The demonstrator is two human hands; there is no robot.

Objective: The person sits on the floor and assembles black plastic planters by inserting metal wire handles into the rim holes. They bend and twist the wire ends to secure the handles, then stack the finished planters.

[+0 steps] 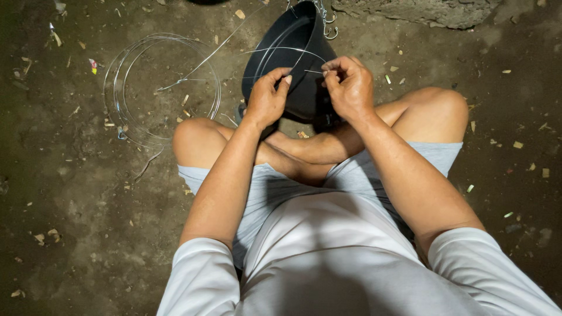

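Observation:
I sit cross-legged on a dirt floor. My left hand (268,96) and my right hand (349,86) are raised in front of me, each pinching a thin silver wire (293,50) that arcs between them. Just behind the hands a black plastic pot (295,35) is tilted, with its mouth turned up and to the left. A long strand of the same wire (205,58) runs from the hands' area leftward toward a coil of wire (161,88) lying flat on the ground.
Metal hooks or a chain (328,20) hang at the pot's upper rim. A rough stone or concrete lump (421,10) lies at the top right. Small chips and scraps are scattered over the dirt floor (88,222). My knees spread left and right.

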